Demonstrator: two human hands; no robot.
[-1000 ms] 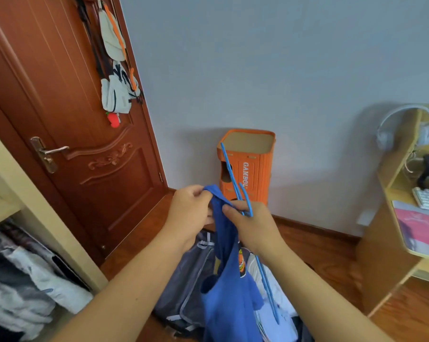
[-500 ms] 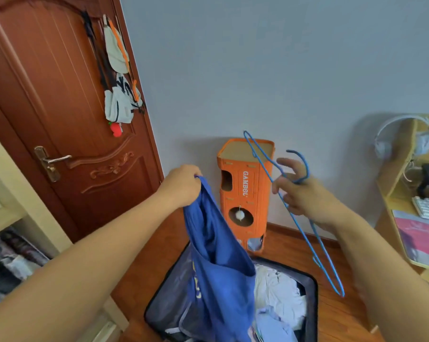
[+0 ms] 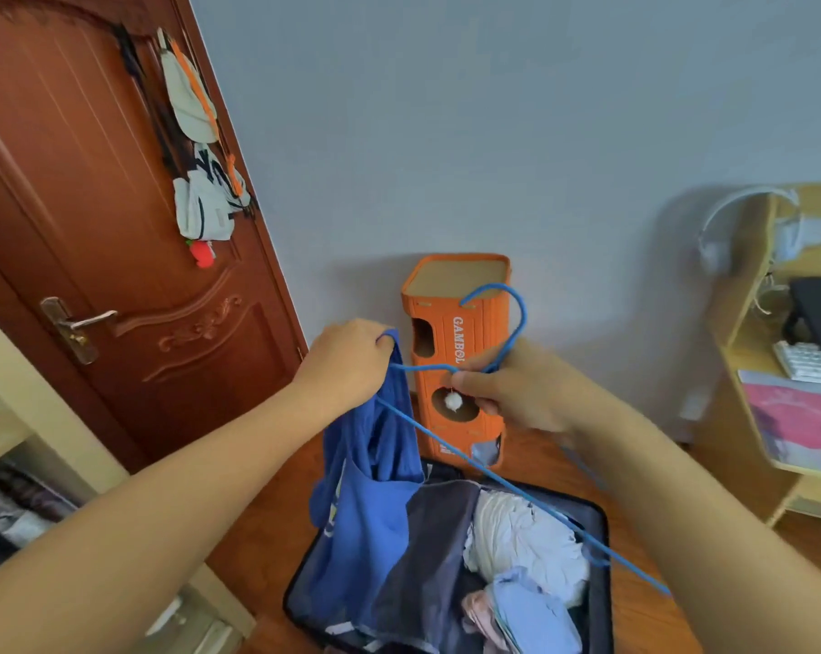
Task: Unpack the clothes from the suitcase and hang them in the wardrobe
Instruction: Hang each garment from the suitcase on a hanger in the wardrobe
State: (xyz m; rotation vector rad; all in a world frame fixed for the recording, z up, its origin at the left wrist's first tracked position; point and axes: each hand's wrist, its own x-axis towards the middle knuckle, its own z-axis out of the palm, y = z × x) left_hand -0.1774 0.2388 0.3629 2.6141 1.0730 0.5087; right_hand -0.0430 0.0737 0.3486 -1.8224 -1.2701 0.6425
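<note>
Blue shirt (image 3: 375, 488) hangs from left hand (image 3: 347, 361); right hand (image 3: 517, 394) holds hanger (image 3: 493, 474).

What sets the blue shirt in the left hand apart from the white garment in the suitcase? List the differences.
The blue shirt hangs lengthwise from the left hand; the white garment lies bunched inside the suitcase.
The blue shirt is gripped and lifted, with the blue hanger in the right hand at its top; no hand touches the white garment.
The blue shirt is saturated blue; the white garment is pale.
Both are soft, crumpled clothes not yet hung.
</note>
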